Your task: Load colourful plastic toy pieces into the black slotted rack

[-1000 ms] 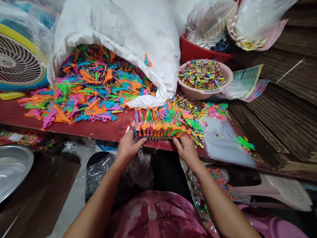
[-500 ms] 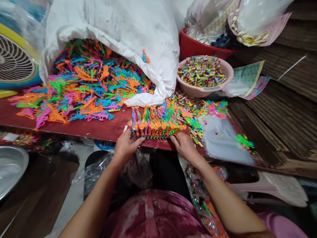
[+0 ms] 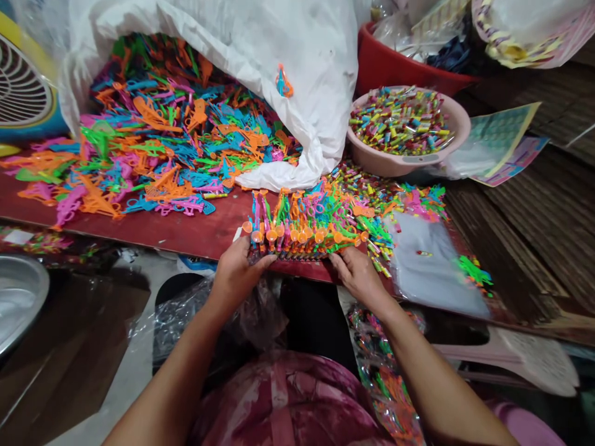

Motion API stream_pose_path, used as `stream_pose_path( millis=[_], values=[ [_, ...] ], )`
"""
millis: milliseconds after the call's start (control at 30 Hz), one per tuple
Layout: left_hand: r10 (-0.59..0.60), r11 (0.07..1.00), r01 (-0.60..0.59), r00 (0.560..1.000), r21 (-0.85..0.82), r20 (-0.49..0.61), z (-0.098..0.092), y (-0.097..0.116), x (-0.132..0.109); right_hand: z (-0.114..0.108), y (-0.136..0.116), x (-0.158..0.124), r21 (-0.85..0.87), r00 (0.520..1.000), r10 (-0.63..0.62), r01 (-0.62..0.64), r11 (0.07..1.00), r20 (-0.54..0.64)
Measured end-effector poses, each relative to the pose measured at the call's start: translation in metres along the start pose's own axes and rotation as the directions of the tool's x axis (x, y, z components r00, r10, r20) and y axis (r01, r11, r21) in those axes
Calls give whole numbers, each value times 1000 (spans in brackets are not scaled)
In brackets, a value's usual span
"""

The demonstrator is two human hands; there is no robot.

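Observation:
A row of small plastic toys (image 3: 297,230) in orange, pink, green and blue stands packed side by side at the table's front edge. Round orange cup-like ends face me along it. My left hand (image 3: 238,267) grips the row's left end, its thumb lying along the front and the other fingers partly hidden behind. At the opposite end my right hand (image 3: 359,271) is closed in the same way, thumb in front. A dark ribbed strip runs along the bottom of the row between my thumbs; what it belongs to I cannot make out.
Loose plastic toys (image 3: 153,148) spill from a white sack (image 3: 316,80) onto the red table (image 3: 199,232). A pink basin (image 3: 395,162) holds many small coloured tubes, with more scattered before it. Clear plastic bags (image 3: 430,272) lie right; a fan (image 3: 28,87) stands left.
The camera view has shifted and come slightly closer to the table. Both hands keep their places at the two ends of the toy row.

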State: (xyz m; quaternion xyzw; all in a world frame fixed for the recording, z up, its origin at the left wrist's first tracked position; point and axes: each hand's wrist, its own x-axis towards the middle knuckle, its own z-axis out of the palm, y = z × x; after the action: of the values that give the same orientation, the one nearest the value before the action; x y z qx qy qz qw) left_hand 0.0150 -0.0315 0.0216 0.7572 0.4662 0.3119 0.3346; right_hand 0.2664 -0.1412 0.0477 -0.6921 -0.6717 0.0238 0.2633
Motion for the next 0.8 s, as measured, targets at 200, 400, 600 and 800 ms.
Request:
stream_pose_path(
  millis=[200, 400, 600, 800],
  values=[
    [44, 998, -43, 999, -35, 8, 0, 0, -1, 3, 0, 0, -78, 998, -55, 56, 995, 15],
    [53, 997, -51, 998, -66, 35, -1, 2, 0, 9, 0, -2, -143, 996, -83, 85, 986, 22],
    [-27, 999, 28, 998, -29, 59, -1, 0, 2, 3, -6, 1, -133, 989, -5, 25, 991, 150],
    [3, 993, 4, 998, -119, 55, -4, -1, 3, -9, -19, 7, -182, 946, 107, -52, 982, 306]
  ],
)
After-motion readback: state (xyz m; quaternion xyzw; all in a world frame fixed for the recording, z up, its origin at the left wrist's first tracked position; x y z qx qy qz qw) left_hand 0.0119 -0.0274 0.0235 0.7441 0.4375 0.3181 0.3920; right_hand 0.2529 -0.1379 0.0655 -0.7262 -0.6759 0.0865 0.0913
